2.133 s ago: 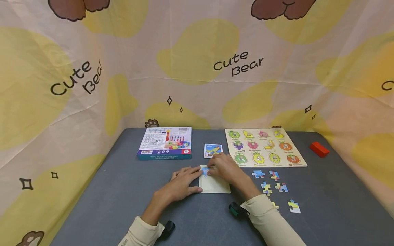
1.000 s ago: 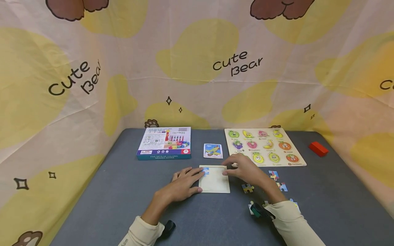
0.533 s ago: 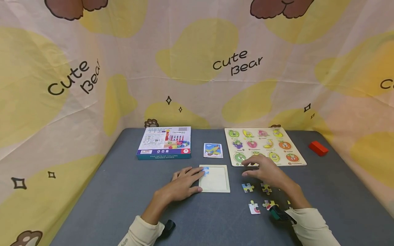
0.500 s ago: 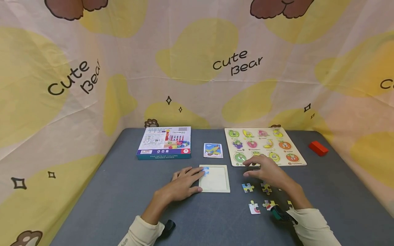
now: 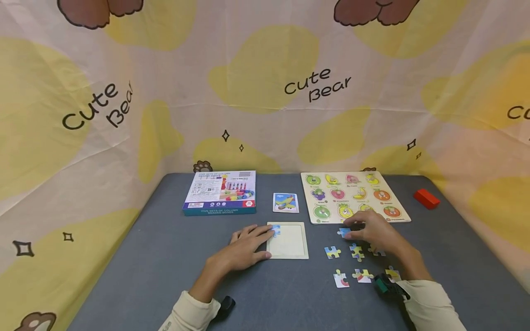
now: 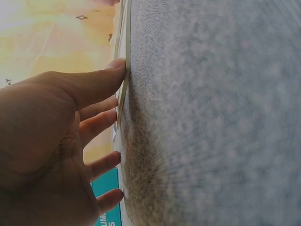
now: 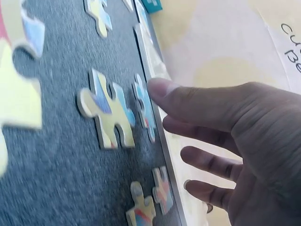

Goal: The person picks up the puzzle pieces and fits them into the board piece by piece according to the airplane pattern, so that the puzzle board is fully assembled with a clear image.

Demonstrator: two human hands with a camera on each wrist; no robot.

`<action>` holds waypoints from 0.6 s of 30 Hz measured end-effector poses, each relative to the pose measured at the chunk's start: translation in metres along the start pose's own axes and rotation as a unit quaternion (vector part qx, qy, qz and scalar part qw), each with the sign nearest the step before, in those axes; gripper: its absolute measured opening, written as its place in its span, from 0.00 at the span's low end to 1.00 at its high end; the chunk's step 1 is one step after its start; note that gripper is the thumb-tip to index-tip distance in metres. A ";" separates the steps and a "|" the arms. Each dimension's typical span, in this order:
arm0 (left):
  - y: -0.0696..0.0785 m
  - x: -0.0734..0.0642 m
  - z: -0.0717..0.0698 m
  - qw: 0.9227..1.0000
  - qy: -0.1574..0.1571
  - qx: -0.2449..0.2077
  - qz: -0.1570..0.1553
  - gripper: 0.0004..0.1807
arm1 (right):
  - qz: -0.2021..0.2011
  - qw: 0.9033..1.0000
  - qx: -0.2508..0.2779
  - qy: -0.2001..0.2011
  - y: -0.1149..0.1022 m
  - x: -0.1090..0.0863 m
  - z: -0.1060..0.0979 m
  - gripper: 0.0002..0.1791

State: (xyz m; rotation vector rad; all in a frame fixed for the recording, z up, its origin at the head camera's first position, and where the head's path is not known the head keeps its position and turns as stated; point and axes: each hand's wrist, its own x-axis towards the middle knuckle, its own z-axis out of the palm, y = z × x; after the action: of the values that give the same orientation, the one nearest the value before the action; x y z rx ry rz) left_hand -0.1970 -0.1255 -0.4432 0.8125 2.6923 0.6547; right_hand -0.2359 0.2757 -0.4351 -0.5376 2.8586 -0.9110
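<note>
My left hand [image 5: 248,248] lies with spread fingers along the left edge of a square wooden puzzle tray [image 5: 291,243]; in the left wrist view its thumb [image 6: 106,80] touches the tray's rim. A blue jigsaw piece [image 5: 276,231] sits in the tray's upper left corner, partly under a fingertip. To the right, my right hand [image 5: 374,232] hovers with parted, bent fingers, thumb tip close by a loose blue piece [image 5: 343,232]. Up close, the right wrist view has that thumb beside the blue piece [image 7: 146,108], with a yellow-and-blue piece [image 7: 110,113] nearer the camera.
Several more jigsaw pieces [image 5: 341,278] lie in rows beneath the right forearm. Behind the tray are an airplane picture card [image 5: 285,202], a boxed bead set [image 5: 220,193] and a fruit puzzle board [image 5: 356,197]. A red block [image 5: 427,198] stands at the far right.
My right hand has left the blue piece in the tray's corner and moved right, then lowered toward the loose blue piece. My left hand stays on the tray's edge.
</note>
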 end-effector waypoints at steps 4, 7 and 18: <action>0.000 -0.002 -0.001 1.000 0.001 -0.004 -0.002 0.35 | -0.011 1.000 -0.007 0.003 0.002 0.000 -0.002 0.17; 0.000 -0.002 0.000 1.000 0.002 -0.007 -0.003 0.35 | -0.022 1.000 -0.010 0.004 0.003 0.000 -0.002 0.16; -0.002 -0.001 0.002 1.000 -0.001 -0.004 -0.008 0.35 | -0.037 0.998 -0.043 0.004 0.007 0.001 0.001 0.14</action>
State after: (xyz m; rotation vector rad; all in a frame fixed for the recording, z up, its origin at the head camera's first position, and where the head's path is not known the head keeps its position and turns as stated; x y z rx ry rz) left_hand -0.1965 -0.1267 -0.4453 0.7898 2.6901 0.6594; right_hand -0.2383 0.2802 -0.4401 -0.6535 2.9131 -0.8058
